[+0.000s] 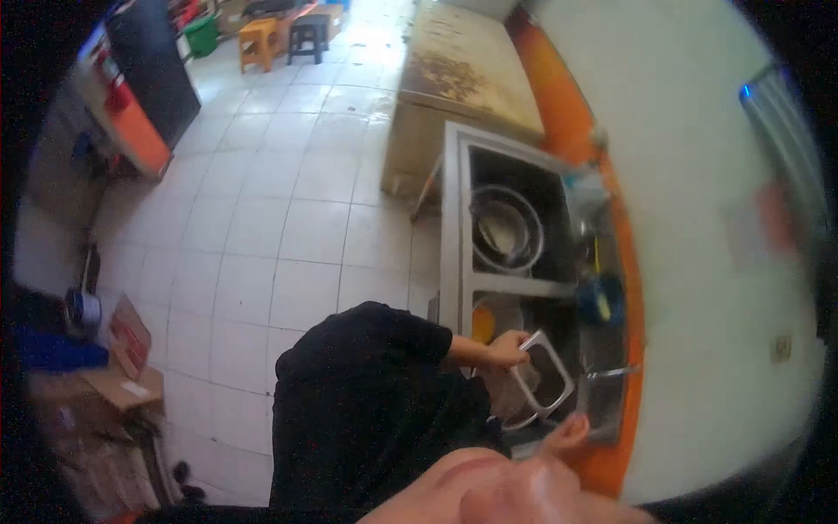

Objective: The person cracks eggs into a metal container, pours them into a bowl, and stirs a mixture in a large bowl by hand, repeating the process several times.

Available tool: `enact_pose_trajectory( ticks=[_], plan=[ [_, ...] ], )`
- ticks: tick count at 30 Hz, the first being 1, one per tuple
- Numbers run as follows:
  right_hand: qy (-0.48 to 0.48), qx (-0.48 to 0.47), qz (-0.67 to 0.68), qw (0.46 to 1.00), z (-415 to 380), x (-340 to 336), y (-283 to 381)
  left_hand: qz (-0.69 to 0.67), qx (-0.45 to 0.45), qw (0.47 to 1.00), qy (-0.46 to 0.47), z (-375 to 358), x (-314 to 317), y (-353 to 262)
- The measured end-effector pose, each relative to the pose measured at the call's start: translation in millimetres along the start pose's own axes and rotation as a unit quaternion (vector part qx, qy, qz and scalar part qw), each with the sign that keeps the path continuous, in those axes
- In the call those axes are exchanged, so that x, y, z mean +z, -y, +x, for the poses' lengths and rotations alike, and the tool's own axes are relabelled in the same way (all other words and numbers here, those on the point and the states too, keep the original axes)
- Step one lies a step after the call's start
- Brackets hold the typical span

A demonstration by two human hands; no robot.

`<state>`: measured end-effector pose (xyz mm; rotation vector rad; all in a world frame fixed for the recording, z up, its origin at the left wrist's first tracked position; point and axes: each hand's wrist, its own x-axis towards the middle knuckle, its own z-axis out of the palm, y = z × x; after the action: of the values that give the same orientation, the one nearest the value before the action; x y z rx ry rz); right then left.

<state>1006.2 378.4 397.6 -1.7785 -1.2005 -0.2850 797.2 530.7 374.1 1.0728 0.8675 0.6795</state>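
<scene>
My left hand is closed on the rim of a rectangular metal pan, tilted over the lower sink basin. In the head view my right hand is just below the pan's far corner, beside the sink's edge; it is blurred and its fingers are mostly hidden. A metal faucet reaches out close to the pan. Under my left wrist, something orange is in the same basin.
The other basin of the metal sink holds a round basin with items inside. A dark blue item is on the ledge by the wall. Beyond stands a stained cabinet. White tiled floor stretches leftward, with stools far back.
</scene>
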Motion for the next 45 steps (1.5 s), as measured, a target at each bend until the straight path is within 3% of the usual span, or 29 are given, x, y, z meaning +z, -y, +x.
enact_pose_trajectory(
  ticks=[1,2,4,6,8,10,12,13,14,18,20,34,41,45],
  plan=[
    [0.093,0.026,-0.095,0.991,0,-4,45,0.035,0.048,0.998,-0.016,3,7,4],
    [0.118,0.034,-0.11,0.986,-4,0,49,0.107,0.036,0.994,-0.006,-6,5,-14],
    [0.145,0.06,-0.129,0.979,-10,1,49,0.056,0.118,0.991,0.038,0,3,-4],
    [0.132,0.093,-0.055,0.985,-8,-4,50,0.06,0.079,0.995,0.02,9,9,16],
    [0.082,0.026,-0.044,0.995,-4,-9,39,0.046,-0.004,0.999,0.013,-2,12,5],
    [0.096,0.067,-0.05,0.992,2,-10,42,0.104,-0.009,0.994,0.015,1,17,11],
    [0.147,0.07,0.019,0.986,10,-4,51,0.168,0.074,0.982,-0.041,19,25,58],
    [0.205,0.081,-0.022,0.975,16,-4,59,0.078,-0.049,0.996,-0.007,10,25,35],
    [0.235,0.08,-0.026,0.968,19,-3,68,0.148,0.048,0.988,0.02,24,22,57],
    [0.268,0.018,-0.02,0.963,17,5,60,0.024,-0.068,0.996,0.054,8,27,31],
    [0.268,0.04,-0.023,0.962,17,4,59,0.098,0.03,0.994,0.041,17,27,44],
    [0.236,0.107,-0.005,0.966,23,-4,60,0.03,-0.004,0.992,0.121,22,22,58],
    [0.207,0.081,-0.022,0.975,30,-8,62,0.04,-0.014,0.99,0.135,10,24,33],
    [0.192,0.077,-0.022,0.978,34,-15,73,0.049,0.017,0.988,0.148,16,23,56]
  ],
)
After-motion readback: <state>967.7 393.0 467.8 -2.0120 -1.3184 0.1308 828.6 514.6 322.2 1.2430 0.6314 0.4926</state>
